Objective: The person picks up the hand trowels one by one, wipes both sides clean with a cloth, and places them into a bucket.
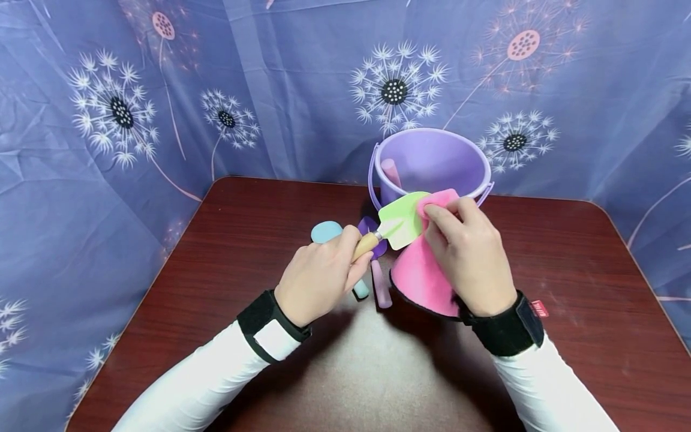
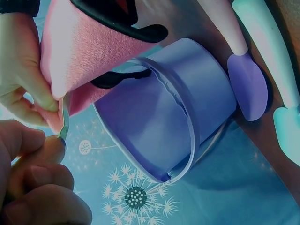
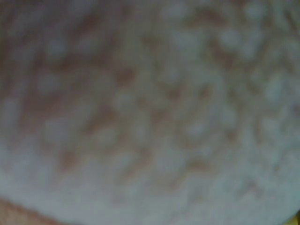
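My left hand (image 1: 318, 276) grips the wooden handle of a small garden shovel (image 1: 400, 227) whose blade is light green. The blade points up and to the right. A pink cloth (image 1: 423, 282) with a black edge hangs from my right hand (image 1: 475, 258), which pinches its upper part over the far end of the blade. In the left wrist view, the cloth (image 2: 93, 47) wraps close around the blade, hiding most of it. Blurred, pale cloth (image 3: 154, 117) fills the right wrist view.
Behind the hands stands a purple bucket (image 1: 379, 150), a pink handle (image 1: 391, 172) showing inside it. On the brown table (image 1: 216, 252) lie a purple shovel (image 1: 381, 287) with a pinkish handle and a light blue one (image 1: 326, 231), partly behind my left hand. A patterned blue curtain (image 1: 302, 90) hangs behind.
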{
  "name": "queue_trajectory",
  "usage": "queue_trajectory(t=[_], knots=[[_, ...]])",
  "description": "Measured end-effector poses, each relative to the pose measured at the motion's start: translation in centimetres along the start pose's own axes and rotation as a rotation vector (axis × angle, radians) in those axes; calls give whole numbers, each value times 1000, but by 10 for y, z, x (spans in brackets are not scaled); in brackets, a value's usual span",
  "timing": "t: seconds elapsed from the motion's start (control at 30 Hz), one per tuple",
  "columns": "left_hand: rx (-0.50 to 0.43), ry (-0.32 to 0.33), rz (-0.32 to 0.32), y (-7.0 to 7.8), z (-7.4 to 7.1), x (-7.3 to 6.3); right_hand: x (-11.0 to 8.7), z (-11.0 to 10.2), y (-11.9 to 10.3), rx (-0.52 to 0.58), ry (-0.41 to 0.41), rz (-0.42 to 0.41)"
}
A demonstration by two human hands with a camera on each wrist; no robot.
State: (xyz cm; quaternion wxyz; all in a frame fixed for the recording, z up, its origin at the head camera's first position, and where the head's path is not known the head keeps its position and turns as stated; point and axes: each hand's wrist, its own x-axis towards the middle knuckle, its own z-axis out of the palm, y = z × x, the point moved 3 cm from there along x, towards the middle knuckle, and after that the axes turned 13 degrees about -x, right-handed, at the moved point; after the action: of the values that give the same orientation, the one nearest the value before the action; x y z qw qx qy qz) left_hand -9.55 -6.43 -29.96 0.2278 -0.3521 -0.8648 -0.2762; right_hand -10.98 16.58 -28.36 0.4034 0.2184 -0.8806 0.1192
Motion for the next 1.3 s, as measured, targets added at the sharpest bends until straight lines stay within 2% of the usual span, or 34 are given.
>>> queue_trajectory(t=[0.17,0.3,0.43,0.67,0.9,1.1,1.3], knots=[[1,14,4,0,-2,0,0,-3,9,-26,9,36],[-3,27,11,-1,-2,0,-1,-4,8,-31,14,38],[-9,32,10,-1,-1,2,-3,-1,-2,-11,-2,7],[-1,50,-10,-1,2,4,-7,9,-30,98,-3,-63],[3,67,-24,-1,1,5,-13,11,-42,98,-30,-87],[-9,57,-19,-1,1,4,-12,10,-36,78,-1,-73],[-6,38,-6,-1,-1,4,-7,8,-15,54,15,-30]])
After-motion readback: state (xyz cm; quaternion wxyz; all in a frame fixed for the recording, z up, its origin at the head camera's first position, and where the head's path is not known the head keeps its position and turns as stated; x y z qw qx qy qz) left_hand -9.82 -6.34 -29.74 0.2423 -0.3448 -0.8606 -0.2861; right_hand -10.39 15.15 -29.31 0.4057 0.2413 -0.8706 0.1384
